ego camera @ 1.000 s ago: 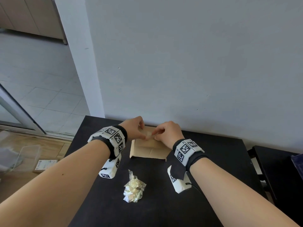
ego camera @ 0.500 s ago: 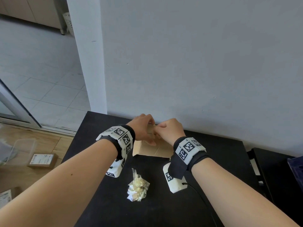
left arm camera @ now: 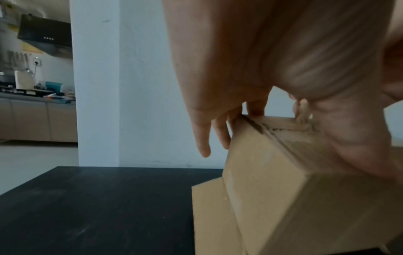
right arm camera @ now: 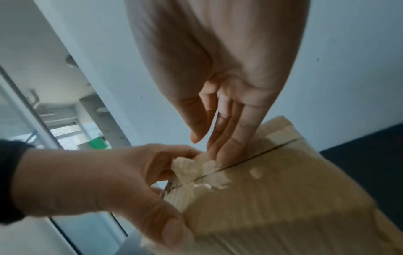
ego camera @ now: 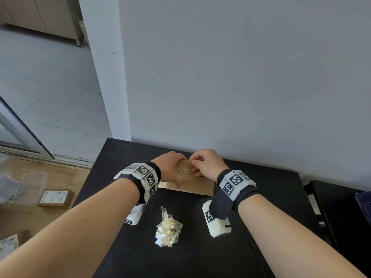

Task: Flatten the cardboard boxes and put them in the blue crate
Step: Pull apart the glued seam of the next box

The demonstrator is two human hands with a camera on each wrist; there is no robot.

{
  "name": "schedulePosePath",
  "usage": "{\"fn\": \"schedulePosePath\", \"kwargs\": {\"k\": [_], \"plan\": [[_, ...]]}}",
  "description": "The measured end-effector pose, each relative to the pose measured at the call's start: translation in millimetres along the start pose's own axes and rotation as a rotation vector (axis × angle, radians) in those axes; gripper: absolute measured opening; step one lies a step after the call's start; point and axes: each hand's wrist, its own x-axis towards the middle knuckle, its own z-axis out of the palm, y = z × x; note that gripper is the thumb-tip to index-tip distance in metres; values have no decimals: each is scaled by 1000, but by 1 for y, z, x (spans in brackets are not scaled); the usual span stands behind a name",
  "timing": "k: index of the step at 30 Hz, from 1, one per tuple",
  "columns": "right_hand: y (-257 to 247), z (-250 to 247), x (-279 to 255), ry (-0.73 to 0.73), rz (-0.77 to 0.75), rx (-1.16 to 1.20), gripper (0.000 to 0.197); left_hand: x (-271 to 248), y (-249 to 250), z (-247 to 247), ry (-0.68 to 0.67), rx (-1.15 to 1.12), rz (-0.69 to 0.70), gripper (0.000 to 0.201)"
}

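Note:
A small brown cardboard box [ego camera: 192,182] stands on the black table [ego camera: 261,197] close to the wall. My left hand [ego camera: 176,171] grips its left end, fingers over the far edge [left arm camera: 220,136] and thumb on the near face. My right hand [ego camera: 195,166] rests its fairly straight fingertips [right arm camera: 222,155] on the top seam, right at some torn tape remnants [right arm camera: 191,169], with its thumb off the box. The top flaps lie closed along a thin slit [right arm camera: 261,153]. A dark blue edge [ego camera: 363,205], perhaps the crate, shows at the far right.
A crumpled wad of clear tape [ego camera: 167,230] lies on the table in front of the box. On the wooden floor at left are a labelled cardboard box [ego camera: 55,198] and a clear plastic tub [ego camera: 30,181]. A low black stand [ego camera: 339,213] adjoins the table's right side.
Both hands have stayed on the box. My left thumb has slid further down the near face, and the right fingertips have shifted a little along the seam. The head view has tilted.

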Motion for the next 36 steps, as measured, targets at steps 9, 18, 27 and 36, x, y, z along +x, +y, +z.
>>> {"fn": "schedulePosePath", "kwargs": {"k": [9,18,27,36], "plan": [[4,-4,-3,-38,-128,-34,31,2,8,1,77,55,-35,88],[19,-24,-1,216,-101,19,16,3,16,-14,111,12,-46,84],[38,-63,-4,419,106,422,26,10,28,-26,143,2,-63,83],[19,-84,-24,243,48,854,15,14,59,-36,177,199,-39,93]]}}
